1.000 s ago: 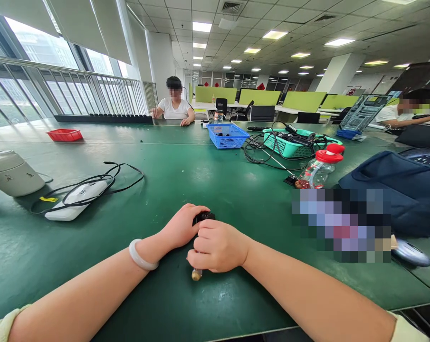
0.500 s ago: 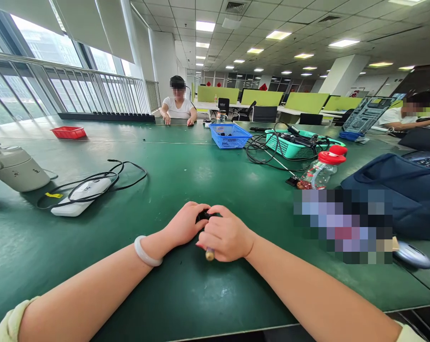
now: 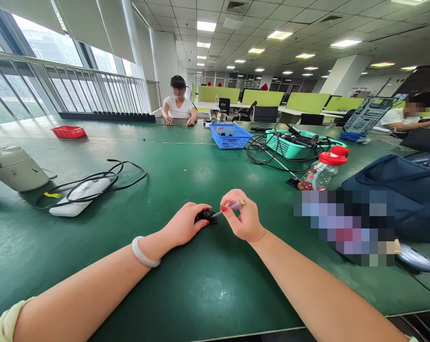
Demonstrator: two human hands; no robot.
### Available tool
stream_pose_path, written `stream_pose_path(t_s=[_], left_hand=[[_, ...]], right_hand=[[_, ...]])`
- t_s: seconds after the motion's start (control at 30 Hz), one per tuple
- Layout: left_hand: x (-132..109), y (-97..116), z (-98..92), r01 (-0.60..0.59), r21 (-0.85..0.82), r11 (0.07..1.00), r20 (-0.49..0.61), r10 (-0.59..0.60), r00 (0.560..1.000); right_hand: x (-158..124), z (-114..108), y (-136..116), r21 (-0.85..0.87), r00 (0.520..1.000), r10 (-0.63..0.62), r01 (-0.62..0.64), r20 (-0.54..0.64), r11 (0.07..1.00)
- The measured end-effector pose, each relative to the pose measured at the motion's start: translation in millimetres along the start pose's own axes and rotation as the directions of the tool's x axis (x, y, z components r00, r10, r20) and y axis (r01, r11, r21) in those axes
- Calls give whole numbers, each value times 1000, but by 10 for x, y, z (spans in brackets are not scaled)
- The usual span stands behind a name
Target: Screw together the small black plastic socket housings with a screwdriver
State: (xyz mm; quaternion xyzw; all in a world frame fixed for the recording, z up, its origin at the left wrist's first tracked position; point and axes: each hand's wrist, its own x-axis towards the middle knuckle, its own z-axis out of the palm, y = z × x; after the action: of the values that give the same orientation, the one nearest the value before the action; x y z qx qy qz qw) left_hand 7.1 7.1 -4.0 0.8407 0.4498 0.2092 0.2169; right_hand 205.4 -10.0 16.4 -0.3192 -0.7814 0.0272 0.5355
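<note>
A small black part (image 3: 208, 215) lies on the green table (image 3: 207, 275) in front of me. My left hand (image 3: 186, 223), with a white bracelet on its wrist, grips the part from the left between thumb and fingers. My right hand (image 3: 243, 217) holds a slim screwdriver-like tool (image 3: 232, 206) with a pale purple handle. The tool slants down to the left, and its metal tip is at the right side of the black part. Whether the tip touches the part is too small to tell.
White power bank (image 3: 81, 194) with black cable and a beige jug (image 3: 17, 166) stand left. Further off are a red tray (image 3: 68, 132), blue basket (image 3: 231, 136) and green basket (image 3: 293, 146). A red-lidded jar (image 3: 321, 172) and dark bag (image 3: 396, 194) are right. A person sits opposite.
My right hand has turned and come off the black part to the right. The tool's handle now points up to the right, and more of the part shows. My left hand has hardly moved.
</note>
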Motion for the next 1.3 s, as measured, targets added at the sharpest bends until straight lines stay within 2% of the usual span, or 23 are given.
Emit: stream_pose_path(t_s=[0.13, 0.3, 0.37, 0.43, 0.57, 0.63, 0.7, 0.8, 0.87, 0.97, 1.13, 1.3], left_hand=[[-5, 27, -5, 17, -13, 1000, 6, -17, 1000], [-5, 53, -9, 64, -35, 997, -5, -65, 998], [-3, 40, -1, 55, -39, 998, -12, -55, 998], [-1, 22, 10, 50, -37, 998, -19, -51, 999], [-3, 4, 16, 60, -35, 998, -14, -60, 998], [-7, 9, 9, 61, -43, 997, -4, -62, 998], [-15, 19, -1, 61, -48, 997, -5, -61, 998], [-28, 31, -11, 55, -49, 997, -16, -55, 998], [-34, 30, -12, 54, -50, 997, -13, -55, 998], [-34, 18, -8, 80, -47, 996, 0, -80, 997], [-32, -1, -2, 78, -33, 996, 11, -77, 997], [-28, -18, -1, 21, -18, 1000, 3, -21, 1000]], right_hand=[[-4, 41, -45, -1, 983, -179, 179, 40, 984], [-14, 87, -64, -4, 916, -374, 379, 147, 925], [-16, 91, -59, 1, 896, -414, 419, 159, 908], [-13, 83, -43, -6, 901, -408, 413, 148, 911], [0, 40, 16, -57, 950, -302, 307, 73, 950], [5, 18, 49, -76, 983, -181, 183, 32, 980], [5, 3, 79, -72, 1000, -1, 0, -26, 997], [1, -3, 120, 14, 959, 259, -259, -112, 966], [-1, 3, 147, 105, 925, 357, -345, -131, 933], [-2, 25, 170, 182, 917, 395, -379, -61, 907], [12, 65, 117, 159, 940, 316, -334, 125, 929], [38, 71, 67, 165, 932, 321, -348, 171, 923]])
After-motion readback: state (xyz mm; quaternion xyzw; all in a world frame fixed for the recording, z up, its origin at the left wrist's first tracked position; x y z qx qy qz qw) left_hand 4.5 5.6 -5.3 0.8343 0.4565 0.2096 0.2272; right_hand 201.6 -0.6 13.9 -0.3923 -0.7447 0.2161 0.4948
